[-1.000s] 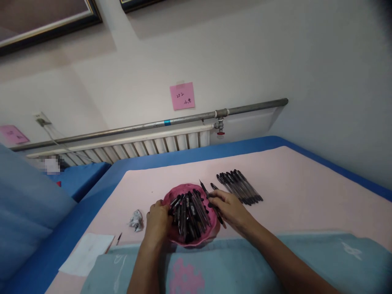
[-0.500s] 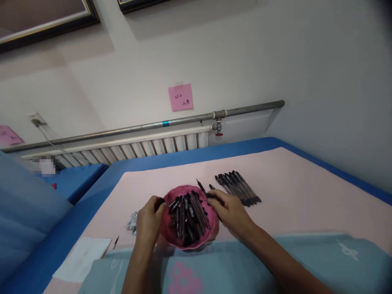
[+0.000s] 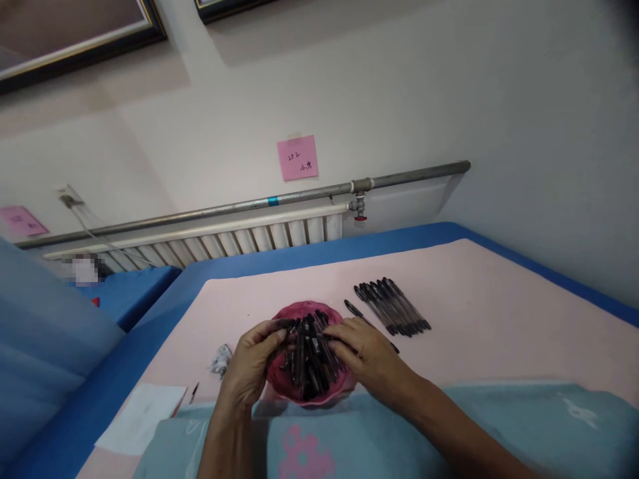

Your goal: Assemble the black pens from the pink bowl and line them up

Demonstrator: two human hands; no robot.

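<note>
Both of my hands are over a pink bowl with a wavy rim, filled with black pens and pen parts. My left hand is at the bowl's left side, thumb and fingers pinched on a small black piece that looks like a pen cap. From the right, my right hand pinches a dark pen whose end points left toward the left fingers. Whether cap and pen touch is hard to see. Just beyond the right hand lies a single capped pen.
A row of several capped pens lies on the pink mat, right of the bowl. Left of it are a crumpled wrapper, a thin dark pen piece and a white sheet. A radiator and pipe run behind the table.
My right hand has brought the pen from upright at the bowl's right rim to nearly level over the bowl. My left hand has moved right, so the hands are closer together.
</note>
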